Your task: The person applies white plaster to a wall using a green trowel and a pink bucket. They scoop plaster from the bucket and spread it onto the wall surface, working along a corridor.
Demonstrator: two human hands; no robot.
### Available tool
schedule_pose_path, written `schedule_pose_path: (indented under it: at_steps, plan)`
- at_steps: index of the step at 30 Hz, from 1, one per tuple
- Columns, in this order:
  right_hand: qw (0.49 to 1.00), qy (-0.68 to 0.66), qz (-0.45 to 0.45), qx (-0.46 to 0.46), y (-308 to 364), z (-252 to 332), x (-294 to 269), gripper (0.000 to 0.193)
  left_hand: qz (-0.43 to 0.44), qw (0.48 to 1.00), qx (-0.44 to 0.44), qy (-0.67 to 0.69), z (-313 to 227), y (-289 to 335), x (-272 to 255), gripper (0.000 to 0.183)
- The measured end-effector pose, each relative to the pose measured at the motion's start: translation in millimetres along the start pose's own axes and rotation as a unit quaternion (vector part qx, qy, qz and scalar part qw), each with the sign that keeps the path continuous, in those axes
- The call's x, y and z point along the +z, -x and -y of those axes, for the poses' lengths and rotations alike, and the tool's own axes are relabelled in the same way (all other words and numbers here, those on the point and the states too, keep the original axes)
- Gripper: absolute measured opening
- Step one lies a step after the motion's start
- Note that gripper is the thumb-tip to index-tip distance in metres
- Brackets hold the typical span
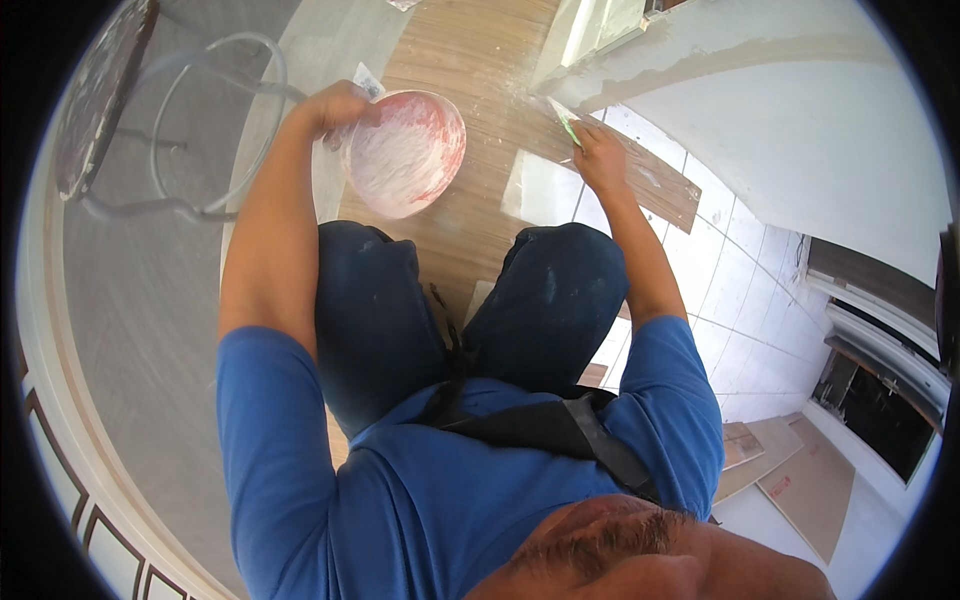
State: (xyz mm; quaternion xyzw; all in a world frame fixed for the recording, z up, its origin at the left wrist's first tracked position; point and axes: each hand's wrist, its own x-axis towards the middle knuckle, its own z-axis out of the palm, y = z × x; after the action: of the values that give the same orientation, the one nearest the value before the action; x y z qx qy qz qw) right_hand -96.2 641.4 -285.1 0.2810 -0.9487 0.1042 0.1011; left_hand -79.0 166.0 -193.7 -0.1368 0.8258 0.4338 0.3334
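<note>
My left hand [337, 108] grips the rim of a round pink bowl [405, 150] smeared inside with white paste, held above my left knee. My right hand [600, 150] holds a small green-handled putty knife [563, 122], its blade pointed at the base of a white wall [800, 110] where it meets the wood-look floor. I am crouched, both knees in dark trousers between my arms. White paste streaks lie along the wall's lower edge.
A wood-look floor plank strip [470, 60] runs ahead of me, with white tiles [730, 290] to the right. A metal-framed stool [150, 120] stands at the left. Flat cardboard pieces [790, 470] lie on the floor at lower right. A dark doorway [880, 400] is at the far right.
</note>
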Motion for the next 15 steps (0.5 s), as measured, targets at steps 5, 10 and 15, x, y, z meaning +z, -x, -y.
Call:
schedule_pose_path:
  at_steps: [5,10,15]
  plan:
    - [0.998,0.046,0.040,-0.003,-13,-4,33,0.043,-0.009,1.000,-0.002,-0.002,12,-2,-1,0.040]
    - [0.996,0.058,0.066,-0.004,-24,-5,48,0.038,-0.017,1.000,0.002,-0.008,23,-3,-1,0.042]
    - [0.988,0.099,0.119,-0.003,-42,-1,50,0.036,-0.011,1.000,0.001,-0.016,25,0,-3,0.043]
